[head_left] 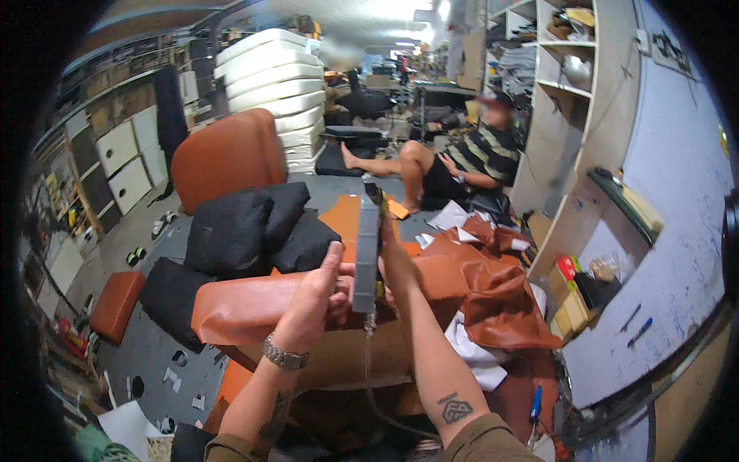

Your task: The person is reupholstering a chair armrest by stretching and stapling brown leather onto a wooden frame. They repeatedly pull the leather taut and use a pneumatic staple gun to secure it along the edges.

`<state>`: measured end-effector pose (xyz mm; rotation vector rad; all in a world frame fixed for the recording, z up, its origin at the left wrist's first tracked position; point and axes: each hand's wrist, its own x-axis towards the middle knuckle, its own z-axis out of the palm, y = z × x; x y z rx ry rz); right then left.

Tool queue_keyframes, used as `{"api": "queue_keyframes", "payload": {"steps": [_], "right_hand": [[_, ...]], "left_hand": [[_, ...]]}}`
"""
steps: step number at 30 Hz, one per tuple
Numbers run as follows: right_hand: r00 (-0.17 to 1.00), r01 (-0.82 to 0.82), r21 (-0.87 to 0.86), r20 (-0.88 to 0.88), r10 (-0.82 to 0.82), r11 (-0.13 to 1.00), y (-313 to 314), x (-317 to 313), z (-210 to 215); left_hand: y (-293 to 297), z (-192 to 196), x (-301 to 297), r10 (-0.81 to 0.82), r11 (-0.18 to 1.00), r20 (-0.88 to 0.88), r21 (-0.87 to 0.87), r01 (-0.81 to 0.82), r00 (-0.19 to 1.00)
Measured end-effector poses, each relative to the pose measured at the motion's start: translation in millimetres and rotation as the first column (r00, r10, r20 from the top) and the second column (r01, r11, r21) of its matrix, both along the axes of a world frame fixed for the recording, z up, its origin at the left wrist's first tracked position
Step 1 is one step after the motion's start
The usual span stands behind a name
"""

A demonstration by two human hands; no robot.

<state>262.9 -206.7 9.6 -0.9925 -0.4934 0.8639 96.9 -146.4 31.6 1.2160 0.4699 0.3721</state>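
Upright in front of me is a staple gun with a long grey magazine and an air hose running down from its lower end. My right hand is closed around its far side, with the fingers mostly hidden behind the tool. Beside the magazine, my left hand has its thumb raised and its fingers loosely bent; whether the fingertips touch the tool is unclear. Below both hands lies a padded piece covered in brown leather. Loose brown leather with white backing hangs at its right.
Black cushions and a large brown padded panel stand to the left. Stacked white foam rises behind. Another person sits on the floor at the far right. Shelving and a blue-handled tool are on the right.
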Motion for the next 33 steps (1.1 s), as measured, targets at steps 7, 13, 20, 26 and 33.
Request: {"api": "queue_keyframes", "payload": {"steps": [7, 13, 20, 26, 33], "right_hand": [[0.971, 0.129, -0.220, 0.224, -0.079, 0.967, -16.4, -11.5, 16.8], [0.949, 0.131, -0.017, 0.292, -0.121, 0.991, -6.5, -6.1, -0.4], [1.000, -0.001, 0.098, 0.019, 0.000, 0.995, 12.1, 28.2, -35.8], [0.985, 0.117, 0.058, 0.121, -0.123, 0.991, 11.2, 18.1, -26.8], [0.996, 0.048, 0.030, 0.070, -0.050, 0.998, -4.6, 8.3, -13.2]], "left_hand": [[-3.5, 8.0, -5.3, -0.058, 0.958, -0.088, 0.275, 0.080, 0.994], [-13.6, 13.4, -15.6, -0.127, 0.948, -0.005, 0.293, 0.123, 0.992], [-38.0, 11.1, -55.3, -0.250, 0.877, 0.163, 0.456, 0.152, 0.954], [-29.8, 30.6, -97.3, -0.063, 0.813, -0.021, 0.579, 0.063, 0.998], [-32.8, 38.7, -83.7, 0.071, 0.891, 0.178, 0.432, -0.143, 0.981]]}}
